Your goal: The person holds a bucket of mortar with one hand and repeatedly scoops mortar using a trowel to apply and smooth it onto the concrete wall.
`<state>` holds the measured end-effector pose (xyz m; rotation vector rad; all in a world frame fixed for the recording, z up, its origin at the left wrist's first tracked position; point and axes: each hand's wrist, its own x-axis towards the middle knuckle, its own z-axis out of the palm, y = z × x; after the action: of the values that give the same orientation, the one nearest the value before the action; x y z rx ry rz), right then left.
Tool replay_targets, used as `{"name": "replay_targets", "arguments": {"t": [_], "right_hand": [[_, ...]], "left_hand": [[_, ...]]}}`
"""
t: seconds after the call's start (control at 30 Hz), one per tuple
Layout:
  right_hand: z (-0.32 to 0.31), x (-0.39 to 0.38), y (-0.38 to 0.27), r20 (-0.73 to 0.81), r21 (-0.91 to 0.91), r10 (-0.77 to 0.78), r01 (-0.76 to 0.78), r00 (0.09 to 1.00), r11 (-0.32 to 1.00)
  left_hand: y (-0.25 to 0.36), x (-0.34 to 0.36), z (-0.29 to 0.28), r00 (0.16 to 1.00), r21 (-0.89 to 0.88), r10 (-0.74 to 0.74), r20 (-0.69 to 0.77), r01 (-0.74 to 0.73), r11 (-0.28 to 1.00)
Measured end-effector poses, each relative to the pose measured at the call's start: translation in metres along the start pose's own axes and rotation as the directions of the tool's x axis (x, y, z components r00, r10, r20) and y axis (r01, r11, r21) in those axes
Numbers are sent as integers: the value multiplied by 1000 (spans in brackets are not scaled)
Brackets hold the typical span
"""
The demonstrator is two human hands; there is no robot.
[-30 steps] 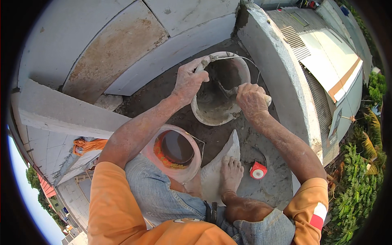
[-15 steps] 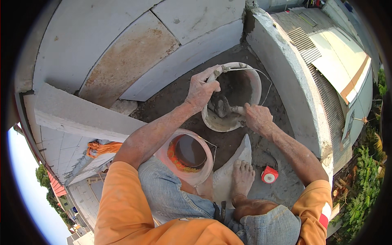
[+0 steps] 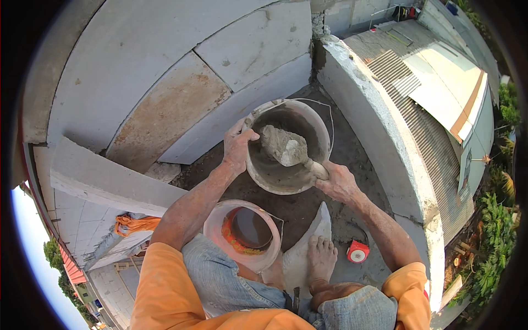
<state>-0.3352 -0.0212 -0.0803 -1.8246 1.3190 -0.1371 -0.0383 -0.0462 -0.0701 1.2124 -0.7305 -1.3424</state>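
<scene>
My left hand [image 3: 237,144] is closed on the left rim of a mortar-smeared bucket [image 3: 257,177], thumb over the edge. In my right hand [image 3: 339,182] is the handle of a trowel [image 3: 317,168], held at the bucket's right side. Its blade lies over the bucket's inside and carries a lump of wet grey mortar [image 3: 286,146], which hides most of the metal. Grey mortar also coats the bucket's inner wall. The thin wire bail rests along the far rim.
A second bucket [image 3: 212,220] with murky water stands by my left leg. Right of my bare foot [image 3: 322,257] lies a red tape measure [image 3: 357,252]. Low block walls [image 3: 379,126] enclose the spot, and corrugated roofing [image 3: 429,148] lies beyond the right one. An orange cloth [image 3: 135,224] hangs at left.
The trowel has come up from low in the bucket and now bears a mortar lump. The bucket, tilted before, sits more level, and my left hand has shifted down its left rim.
</scene>
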Motion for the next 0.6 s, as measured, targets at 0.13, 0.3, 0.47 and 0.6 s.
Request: {"name": "replay_targets", "arguments": {"t": [0.13,0.3,0.47,0.6], "right_hand": [[-28,-23,-4,-60,228,100,-84,993,970],[-47,-32,5,-138,459,102,-28,985,888],[-62,-25,4,-177,658,146,7,973,753],[-61,-11,8,-200,734,154,44,968,678]], "left_hand": [[3,1,-12,997,31,-49,-54,51,998],[8,1,-27,997,24,-68,-45,69,997],[31,-12,-30,994,36,-80,-73,82,996],[51,-30,-30,997,59,-65,-44,67,996]]}}
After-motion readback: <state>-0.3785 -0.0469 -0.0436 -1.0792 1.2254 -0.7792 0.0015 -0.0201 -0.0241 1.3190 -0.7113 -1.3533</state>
